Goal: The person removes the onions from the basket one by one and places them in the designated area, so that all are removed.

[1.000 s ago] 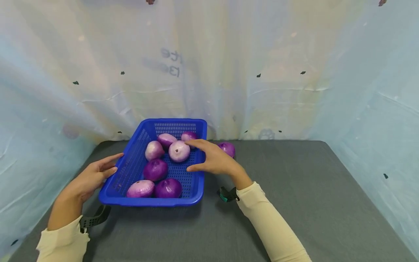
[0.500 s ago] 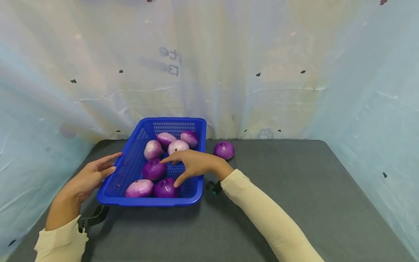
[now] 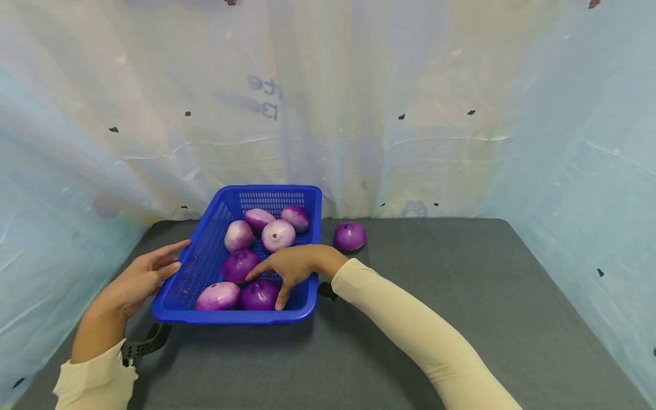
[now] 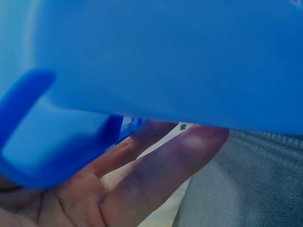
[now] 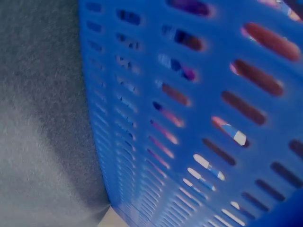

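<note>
A blue plastic basket (image 3: 200,256) holds several red onions, some deep purple, some paler. My left hand (image 3: 140,279) rests at its left rim, fingers mostly straight; the left wrist view has the fingers (image 4: 161,175) below the blue rim. My right hand (image 3: 294,265) reaches over the right wall and curls round a dark purple red onion (image 3: 258,295) in the front right corner, thumb at its right and fingers behind it. A paler onion (image 3: 218,296) lies left of it, another purple one (image 3: 240,265) behind. The right wrist view shows mainly the slotted basket wall (image 5: 199,113).
One more red onion (image 3: 350,236) sits on the dark grey table (image 3: 435,285), just right of the basket. Pale plastic sheeting (image 3: 359,114) hangs behind the table and along both sides. Three pale onions and a purple-white one stay toward the basket's back.
My right hand has moved from the basket's right rear, beside a pale onion, forward and down onto the front right onion. The left hand stays at the rim.
</note>
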`<state>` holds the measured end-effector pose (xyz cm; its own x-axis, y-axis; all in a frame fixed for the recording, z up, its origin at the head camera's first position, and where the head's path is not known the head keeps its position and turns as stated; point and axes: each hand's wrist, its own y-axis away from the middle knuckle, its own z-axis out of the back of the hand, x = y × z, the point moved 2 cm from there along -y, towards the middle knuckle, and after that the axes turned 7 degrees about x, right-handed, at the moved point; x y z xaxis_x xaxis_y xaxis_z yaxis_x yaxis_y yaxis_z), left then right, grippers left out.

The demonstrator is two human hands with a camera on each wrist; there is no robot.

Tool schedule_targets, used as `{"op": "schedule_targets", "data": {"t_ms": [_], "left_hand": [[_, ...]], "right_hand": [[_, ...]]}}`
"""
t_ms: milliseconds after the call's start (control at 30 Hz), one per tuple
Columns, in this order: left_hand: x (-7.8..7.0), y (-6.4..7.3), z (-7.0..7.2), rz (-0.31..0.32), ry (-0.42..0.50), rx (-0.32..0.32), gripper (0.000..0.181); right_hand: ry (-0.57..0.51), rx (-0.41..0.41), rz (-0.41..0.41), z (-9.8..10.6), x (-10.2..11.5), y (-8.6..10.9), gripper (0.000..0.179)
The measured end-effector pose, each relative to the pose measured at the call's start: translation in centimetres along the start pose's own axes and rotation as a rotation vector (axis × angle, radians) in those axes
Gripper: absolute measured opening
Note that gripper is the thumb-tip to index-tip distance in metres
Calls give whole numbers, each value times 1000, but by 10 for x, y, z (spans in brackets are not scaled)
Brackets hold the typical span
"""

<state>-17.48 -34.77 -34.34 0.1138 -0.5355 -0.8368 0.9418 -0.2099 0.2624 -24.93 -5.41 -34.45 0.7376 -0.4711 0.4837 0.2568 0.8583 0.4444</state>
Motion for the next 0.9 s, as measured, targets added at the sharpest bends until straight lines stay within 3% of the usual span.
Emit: {"op": "schedule_targets", "data": {"t_ms": [167,533,900], "left_hand": [[1,0,1,0,-7,-2,62],[4,0,-1,2,0,-2,63],[3,-1,-2,5,-13,-16,64]], "right_hand": [[23,43,-45,-1,0,-5,93],[42,55,-84,-5,2,-5,84],[54,24,-43,-2,2,-3,76]]}}
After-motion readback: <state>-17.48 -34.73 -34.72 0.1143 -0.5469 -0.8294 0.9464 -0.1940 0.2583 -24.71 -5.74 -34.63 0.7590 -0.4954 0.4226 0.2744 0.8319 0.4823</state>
